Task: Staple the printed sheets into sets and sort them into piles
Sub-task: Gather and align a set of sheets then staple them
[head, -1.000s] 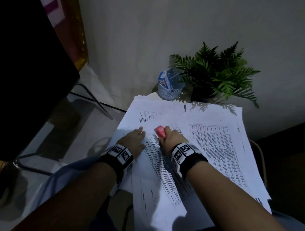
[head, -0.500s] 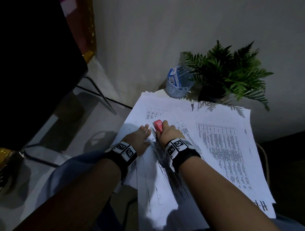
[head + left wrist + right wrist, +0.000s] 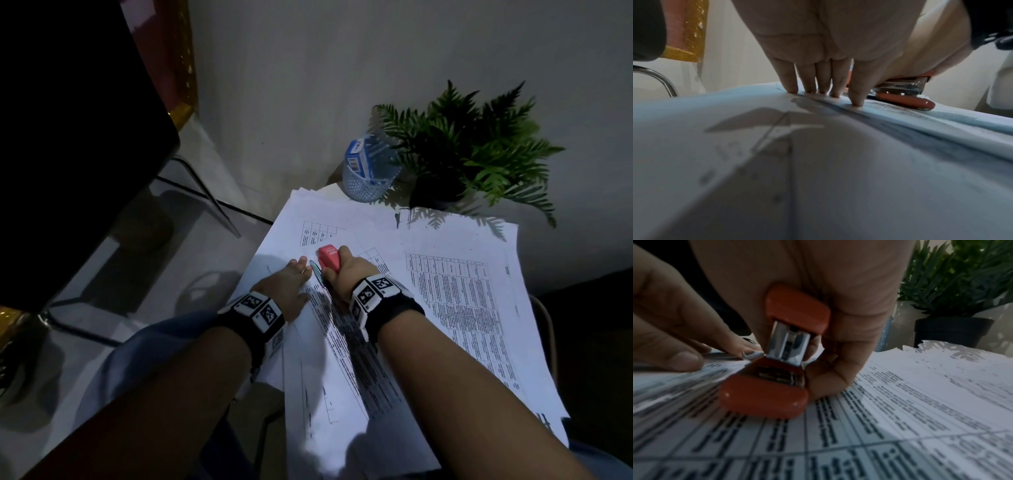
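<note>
— Right hand [image 3: 346, 274]?
— Curled round a red stapler [image 3: 328, 257], thumb on one side and fingers on the other. Gripped near the top corner of the tilted printed set [image 3: 356, 342], base resting on the paper and metal magazine lifted off it, mouth gaping.
— Seen closer?
— From the right wrist view, stapler [image 3: 774, 363] plainly agape, a sheet corner reaching in at its left side; whether properly inside the mouth, cannot tell.
— Left hand [image 3: 286, 291]?
— Laid flat just left of the stapler, fingers straight and close together, tips pressing down on the paper [image 3: 777, 146]. Nothing pinched, only pressed.
— Where are the sheets?
— Spread over a small table, overlapping: the tilted set under both hands, a wider pile of tabled pages [image 3: 462, 291] beneath and to the right, more white sheets [image 3: 325, 212] fanned out behind.
— Anything else?
— At the far table edge, a clear dotted cup [image 3: 370, 178] holding a blue-and-white box [image 3: 359, 159], just beside a fern in a dark pot [image 3: 469, 154]. At left, a dark chair [image 3: 68, 137] on metal legs.
</note>
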A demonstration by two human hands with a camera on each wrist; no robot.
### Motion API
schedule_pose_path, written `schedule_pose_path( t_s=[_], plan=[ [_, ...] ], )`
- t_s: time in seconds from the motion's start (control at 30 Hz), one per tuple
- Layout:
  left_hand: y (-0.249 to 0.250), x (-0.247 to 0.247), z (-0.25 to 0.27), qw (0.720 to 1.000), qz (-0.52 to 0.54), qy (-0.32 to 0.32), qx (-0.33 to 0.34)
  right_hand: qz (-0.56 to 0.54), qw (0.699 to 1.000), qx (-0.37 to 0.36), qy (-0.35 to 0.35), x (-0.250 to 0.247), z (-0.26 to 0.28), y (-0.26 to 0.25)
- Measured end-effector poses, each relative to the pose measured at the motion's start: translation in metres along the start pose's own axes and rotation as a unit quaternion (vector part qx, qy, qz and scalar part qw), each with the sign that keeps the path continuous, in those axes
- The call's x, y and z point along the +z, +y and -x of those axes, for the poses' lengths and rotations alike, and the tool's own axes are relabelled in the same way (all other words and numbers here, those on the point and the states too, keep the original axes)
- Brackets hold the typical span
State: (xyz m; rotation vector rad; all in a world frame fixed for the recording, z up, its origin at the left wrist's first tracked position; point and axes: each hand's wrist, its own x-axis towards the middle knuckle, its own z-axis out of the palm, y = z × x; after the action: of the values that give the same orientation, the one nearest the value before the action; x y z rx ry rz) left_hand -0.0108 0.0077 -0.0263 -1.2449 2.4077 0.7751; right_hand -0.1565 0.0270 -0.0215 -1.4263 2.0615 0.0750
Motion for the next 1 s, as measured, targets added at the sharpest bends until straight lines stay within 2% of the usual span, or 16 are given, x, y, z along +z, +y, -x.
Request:
schedule_pose_path(
  t_s=[0.4,0.5,0.63,0.77,0.9,0.93,1.0],
  plan=[
    [-0.005,0.004,-0.005,1.0,-0.023,0.001,0.005,-0.004,1.0,-0.005,-0.01,-0.005,0.004,0.002],
    [-0.01,-0.001,-0.014,0.999,-0.023,0.037,0.009,0.009,0.999,0.0,-0.035,-0.01,0.012,0.013],
    [-0.013,-0.009,-0.021,0.987,-0.012,0.152,-0.041,-0.01,0.997,0.073,-0.037,-0.026,0.03,0.054],
    [-0.021,-0.012,-0.027,0.977,-0.069,0.189,-0.072,-0.04,0.981,0.186,0.025,-0.042,0.043,0.105],
    [-0.016,-0.032,-0.031,0.985,-0.072,0.039,-0.149,-0.054,0.961,0.262,0.064,-0.051,0.055,0.147],
    [-0.012,-0.036,-0.029,0.986,-0.056,0.032,-0.153,-0.055,0.957,0.275,0.075,-0.053,0.058,0.152],
    [-0.007,-0.039,-0.024,0.988,0.025,0.063,-0.138,-0.042,0.951,0.288,0.108,-0.058,0.065,0.156]
  ],
)
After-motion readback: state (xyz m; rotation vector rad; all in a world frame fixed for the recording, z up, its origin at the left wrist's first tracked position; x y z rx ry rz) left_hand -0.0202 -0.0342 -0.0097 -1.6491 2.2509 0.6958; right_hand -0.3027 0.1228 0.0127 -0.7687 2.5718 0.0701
